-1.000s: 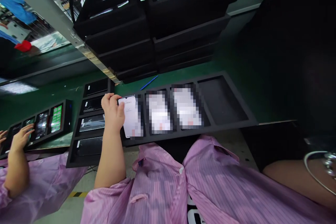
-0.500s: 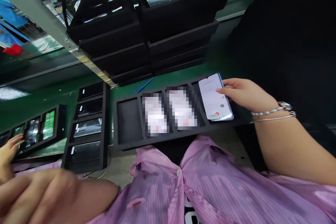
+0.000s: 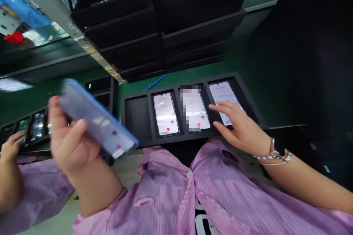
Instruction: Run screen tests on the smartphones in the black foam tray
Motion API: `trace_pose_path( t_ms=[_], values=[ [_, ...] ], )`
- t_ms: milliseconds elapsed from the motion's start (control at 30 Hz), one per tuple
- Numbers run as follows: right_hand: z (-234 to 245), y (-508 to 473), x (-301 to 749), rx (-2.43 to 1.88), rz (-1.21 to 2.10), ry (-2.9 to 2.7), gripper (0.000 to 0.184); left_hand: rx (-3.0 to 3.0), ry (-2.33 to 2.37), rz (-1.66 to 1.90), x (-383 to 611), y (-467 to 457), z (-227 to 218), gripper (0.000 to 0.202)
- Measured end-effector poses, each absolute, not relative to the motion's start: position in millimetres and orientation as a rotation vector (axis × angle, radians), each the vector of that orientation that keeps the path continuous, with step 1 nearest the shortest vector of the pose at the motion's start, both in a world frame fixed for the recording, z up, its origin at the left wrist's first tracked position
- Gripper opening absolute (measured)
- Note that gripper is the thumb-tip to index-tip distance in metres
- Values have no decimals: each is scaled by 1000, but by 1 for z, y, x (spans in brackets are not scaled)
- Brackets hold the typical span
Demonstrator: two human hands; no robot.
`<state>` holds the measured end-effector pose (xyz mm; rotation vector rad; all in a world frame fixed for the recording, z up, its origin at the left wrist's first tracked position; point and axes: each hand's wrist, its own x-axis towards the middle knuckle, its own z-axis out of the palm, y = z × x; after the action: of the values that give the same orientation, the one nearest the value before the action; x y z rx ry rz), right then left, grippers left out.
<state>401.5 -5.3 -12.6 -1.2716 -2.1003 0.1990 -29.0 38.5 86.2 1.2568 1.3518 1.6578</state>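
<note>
My left hand point(image 3: 70, 143) is raised near my chest and grips a blue-backed phone point(image 3: 96, 117), blurred by motion, its back toward me. My right hand point(image 3: 239, 126) lies with fingers stretched out over the rightmost phone point(image 3: 222, 95) in the black four-slot tray point(image 3: 193, 141), fingertips touching its lit screen. Two more lit phones point(image 3: 165, 114) fill the middle slots. The leftmost slot point(image 3: 137, 117) of the tray holds nothing.
A second black tray point(image 3: 110, 91) with dark phones lies left of the first, partly hidden by my left hand. Stacked black trays point(image 3: 165, 29) rise behind. A blue pen point(image 3: 156, 82) lies on the green mat. Another person's hand point(image 3: 11, 147) works at the far left.
My left hand came up holding a phone, its back showing. My right hand set its phone into the rightmost slot and now rests on the screen.
</note>
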Motion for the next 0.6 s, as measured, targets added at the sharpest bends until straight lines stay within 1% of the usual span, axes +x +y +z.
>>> trace_pose_path(
  t_ms=[67,200,267,400,500,567,600],
  values=[
    [-24,-14,393,-1184,195,-2179,46,1185,1346,1507,-32,56,67,94],
    [-35,-17,387,-1238,152,-2219,33,1107,1430,1095,-32,83,32,110],
    [-33,-16,381,-1240,123,-2220,32,1138,1466,952,-28,90,21,111],
    [-22,-13,349,-1099,175,-2275,39,1269,1499,692,-20,93,11,104],
    [-21,-9,318,-988,227,-2390,39,1576,1546,634,-17,75,11,94],
    [-22,-7,305,-989,239,-2431,39,1924,1569,683,-16,51,11,81],
    [-23,-7,302,-997,254,-2436,40,2108,1567,717,-14,38,11,71]
  ],
)
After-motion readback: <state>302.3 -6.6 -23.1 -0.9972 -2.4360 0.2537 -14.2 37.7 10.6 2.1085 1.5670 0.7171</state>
